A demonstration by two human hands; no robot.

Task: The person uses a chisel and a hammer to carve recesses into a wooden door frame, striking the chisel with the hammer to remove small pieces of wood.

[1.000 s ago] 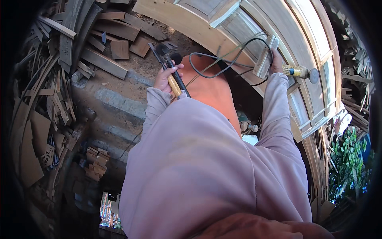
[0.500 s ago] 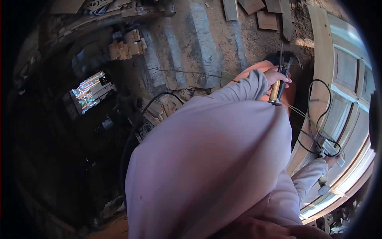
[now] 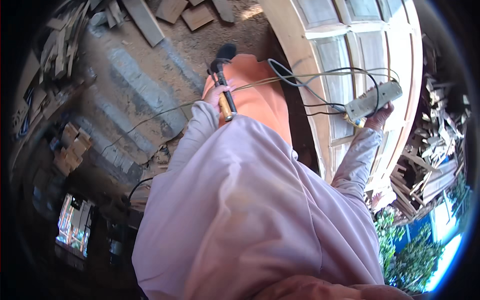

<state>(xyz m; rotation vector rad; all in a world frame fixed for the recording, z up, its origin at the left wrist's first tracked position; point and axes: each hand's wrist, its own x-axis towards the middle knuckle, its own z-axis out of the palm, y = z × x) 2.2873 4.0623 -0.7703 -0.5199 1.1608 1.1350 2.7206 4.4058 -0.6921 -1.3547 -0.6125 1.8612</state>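
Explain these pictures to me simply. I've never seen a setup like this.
There is no machine here: a person works with bare hands. A wide fisheye camera on their head, the left one of two, looks down past their clothing, so straight edges bend near the rim.

The left hand holds a hammer together with a wooden-handled tool. The right hand holds a long pale block, apparently a power strip, over a panelled wooden piece; whether they touch is unclear. Cords loop nearby. Loose boards lie on the ground beyond.
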